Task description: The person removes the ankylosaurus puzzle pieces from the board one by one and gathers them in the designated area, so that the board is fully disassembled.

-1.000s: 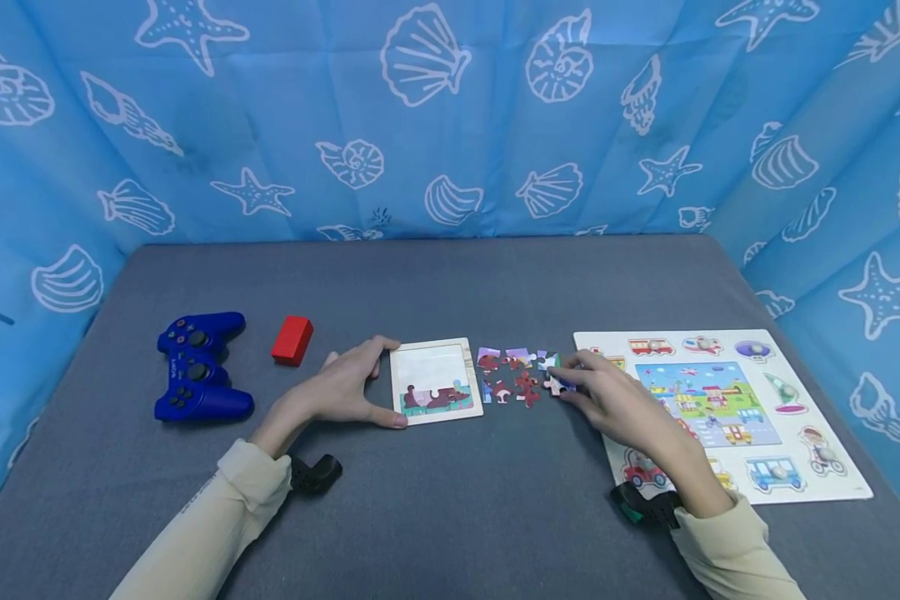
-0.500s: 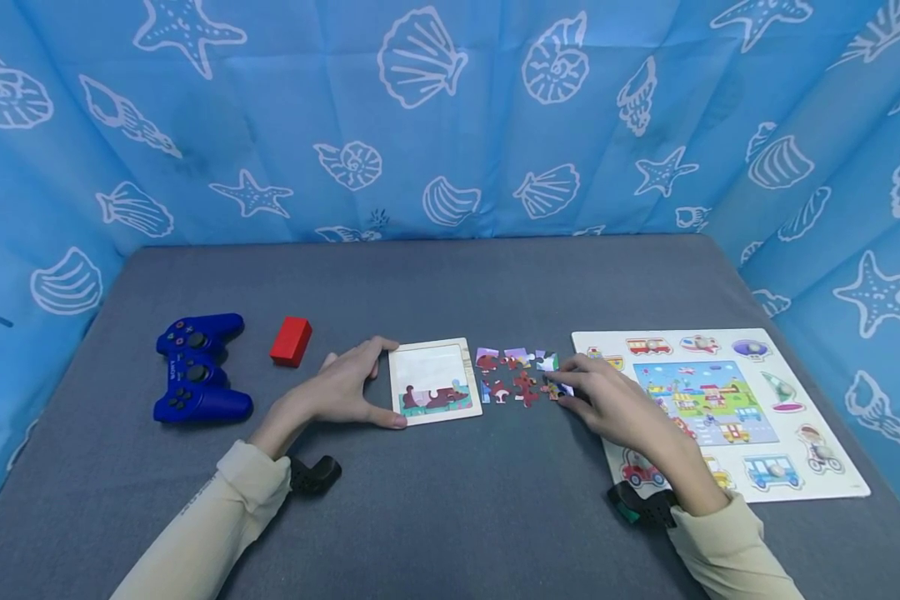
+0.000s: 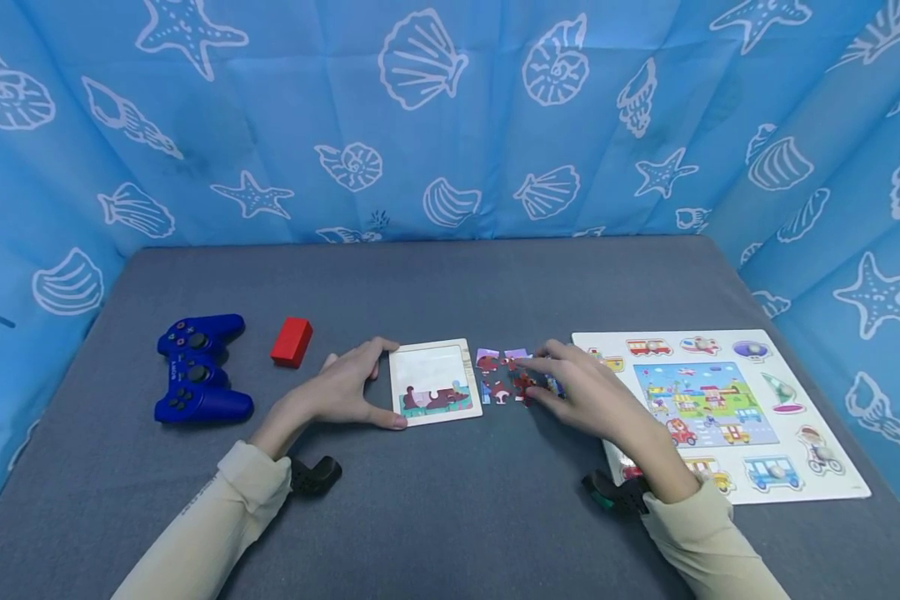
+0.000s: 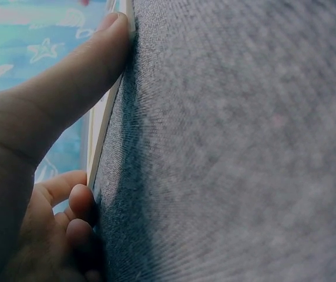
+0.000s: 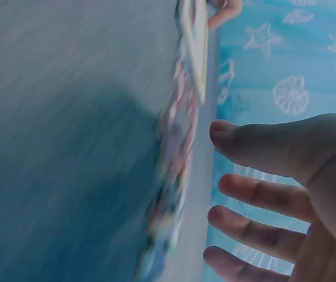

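Note:
My left hand [image 3: 345, 385] grips the left side of a small square wooden puzzle tray [image 3: 431, 365], thumb at the near corner and forefinger at the far one. In the left wrist view the thumb [image 4: 77, 82] crosses the edge of the tray [image 4: 99, 132]. Joined brown and teal jigsaw pieces [image 3: 435, 397] fill the bottom of the tray. To its right lie several loose jigsaw pieces [image 3: 488, 360]. Over them hovers my right hand [image 3: 596, 392], hiding some; the right wrist view shows its fingers [image 5: 268, 197] apart, with nothing between them.
A white knobbed vehicle puzzle board [image 3: 817, 479] lies at the right, partly under the right forearm. On the left are a blue game controller [image 3: 198, 367] and a red block [image 3: 292, 342]. A blue shell-print curtain [image 3: 285, 108] hangs behind the grey table [image 3: 450, 517].
My right hand has shifted left, from the rightmost loose pieces to over the middle ones. My left hand and the tray have stayed in place.

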`<action>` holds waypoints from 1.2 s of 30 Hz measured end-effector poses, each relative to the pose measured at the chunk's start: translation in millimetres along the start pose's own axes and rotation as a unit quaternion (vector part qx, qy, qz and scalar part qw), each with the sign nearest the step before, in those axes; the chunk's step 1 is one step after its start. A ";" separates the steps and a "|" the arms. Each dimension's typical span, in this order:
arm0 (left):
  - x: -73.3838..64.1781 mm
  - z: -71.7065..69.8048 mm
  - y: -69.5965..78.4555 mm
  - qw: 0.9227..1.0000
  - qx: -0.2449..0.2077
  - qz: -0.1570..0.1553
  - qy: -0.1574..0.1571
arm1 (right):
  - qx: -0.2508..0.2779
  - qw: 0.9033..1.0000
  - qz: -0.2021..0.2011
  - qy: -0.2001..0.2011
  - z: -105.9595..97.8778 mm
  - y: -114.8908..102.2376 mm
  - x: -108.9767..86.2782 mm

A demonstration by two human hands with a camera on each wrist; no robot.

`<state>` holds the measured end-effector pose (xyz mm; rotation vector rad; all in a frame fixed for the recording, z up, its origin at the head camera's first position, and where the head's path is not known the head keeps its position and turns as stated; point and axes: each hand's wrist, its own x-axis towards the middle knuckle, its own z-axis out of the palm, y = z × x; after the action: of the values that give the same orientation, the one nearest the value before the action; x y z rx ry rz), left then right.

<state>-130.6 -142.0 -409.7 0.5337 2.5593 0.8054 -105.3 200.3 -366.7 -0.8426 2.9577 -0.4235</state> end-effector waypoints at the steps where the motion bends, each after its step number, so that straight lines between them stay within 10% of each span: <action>1: 0.2 0.2 -0.3 1.000 0.000 0.000 0.000 | 0.002 1.000 -0.002 -0.002 -0.1 -4.0 3.9; 23: -0.3 -1.7 2.9 1.000 0.000 0.002 -0.002 | 0.010 0.987 -0.149 -0.066 37.4 -74.7 61.2; 36: -1.3 -1.2 -0.6 1.000 -0.003 0.004 0.001 | -0.026 0.985 -0.156 -0.069 45.0 -86.0 65.1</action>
<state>-130.1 -143.6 -408.9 0.5412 2.5563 0.8167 -111.8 85.0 -384.3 -1.2921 2.7253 -0.2842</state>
